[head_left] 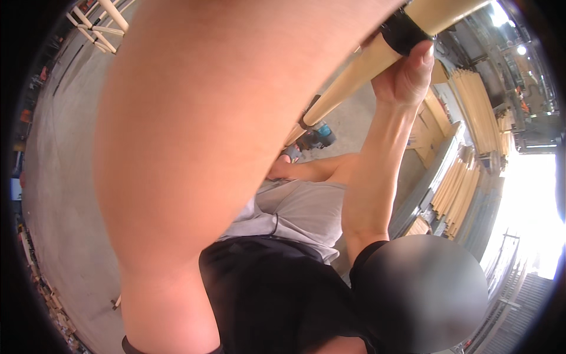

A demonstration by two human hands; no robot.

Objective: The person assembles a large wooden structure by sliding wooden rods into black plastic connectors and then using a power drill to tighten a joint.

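My right hand (407, 76) is wrapped round a cream pipe (368, 68), right where a black joint (405, 32) clasps it. The thumb presses along the joint; the other fingers pass behind and are mostly hidden. From the joint, the pipe slants down and left toward my legs, and another cream pipe (448, 12) leads off at the top edge. My left forearm, very close, covers much of the left and middle; its hand lies beyond the top edge. A black and teal power tool (321, 135) is near the pipe's lower part.
At upper left stands a frame of cream pipes (97, 26) on the concrete floor (65, 153). Bundles of cream pipes (457, 192) and grey metal lengths lie on racks at right, beside a bright opening (533, 206). My bent leg (318, 168) is below the pipe.
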